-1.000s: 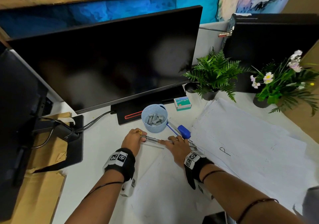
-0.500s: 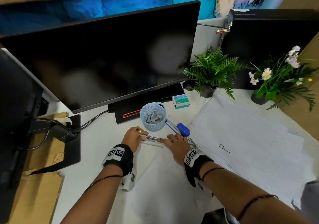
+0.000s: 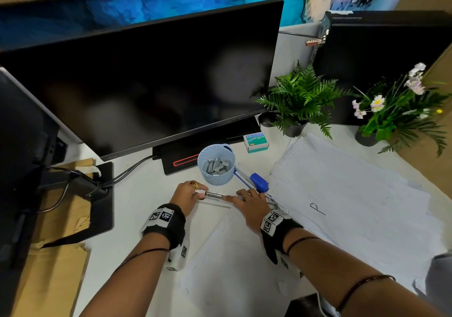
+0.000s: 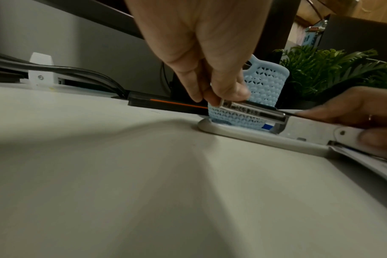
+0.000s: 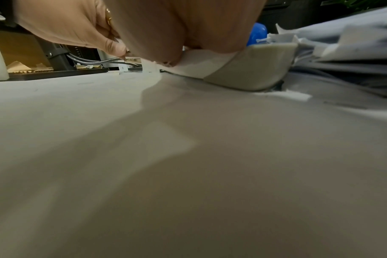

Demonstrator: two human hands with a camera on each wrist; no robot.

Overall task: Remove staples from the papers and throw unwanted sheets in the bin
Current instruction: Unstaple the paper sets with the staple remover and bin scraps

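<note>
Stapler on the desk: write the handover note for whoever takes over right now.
Left hand pinches the front end of the stapler magazine.
Right hand rests on its rear, pressing it to the desk; its grip is hard to tell.
Papers are spread at right; blue basket of staples sits behind the hands.
No removed staple or bin shows.
Left: pull staples, bin unwanted sheets.

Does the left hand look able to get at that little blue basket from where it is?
Probably yes. The blue basket stands just beyond the left hand with bare desk between them. But that hand pinches the stapler's metal end, so it would likely have to let go first.
</note>
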